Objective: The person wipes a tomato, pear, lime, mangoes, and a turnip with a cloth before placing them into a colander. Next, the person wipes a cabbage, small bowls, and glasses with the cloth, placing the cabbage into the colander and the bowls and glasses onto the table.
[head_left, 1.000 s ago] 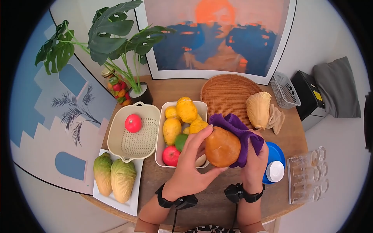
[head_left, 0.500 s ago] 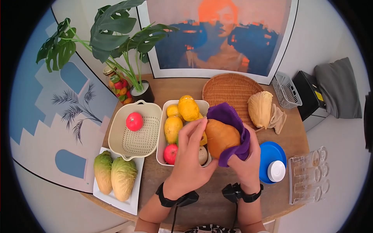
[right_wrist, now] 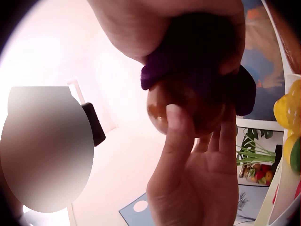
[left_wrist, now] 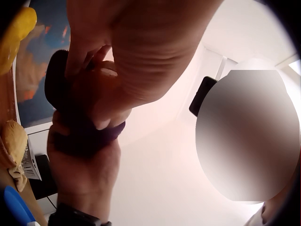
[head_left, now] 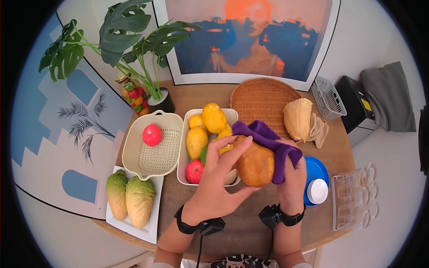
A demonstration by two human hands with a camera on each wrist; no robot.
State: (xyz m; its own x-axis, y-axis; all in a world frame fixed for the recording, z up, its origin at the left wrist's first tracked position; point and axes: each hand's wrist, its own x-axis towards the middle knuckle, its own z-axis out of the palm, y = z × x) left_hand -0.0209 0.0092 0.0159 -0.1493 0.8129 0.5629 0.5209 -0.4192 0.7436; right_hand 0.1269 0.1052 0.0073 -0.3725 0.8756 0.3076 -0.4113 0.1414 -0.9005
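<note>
Over the front of the table, my left hand [head_left: 214, 190] holds a brown, shiny pear-shaped fruit [head_left: 256, 165] between its thumb and fingers. My right hand [head_left: 292, 190] grips a purple cloth [head_left: 283, 156] against the right side of the fruit. In the right wrist view, the left thumb presses on the fruit [right_wrist: 157, 110], and the cloth [right_wrist: 150, 76] wraps the side near the right palm. Behind the left hand stands a white bin [head_left: 182, 172] of yellow fruits, a red fruit [head_left: 194, 171] and a partly hidden green one.
A cream colander [head_left: 134, 163] with one red fruit stands left. Two cabbages [head_left: 139, 203] lie on a white plate [head_left: 153, 214]. At the back is a wicker tray [head_left: 254, 96] with a pale cabbage [head_left: 297, 118]. On the right are a blue plate [head_left: 315, 165] and glasses [head_left: 363, 196].
The fruit has turned between my hands and now stands more upright. The cloth first lay around the fruit's right side, was cupped about it, and now lies on its upper right.
</note>
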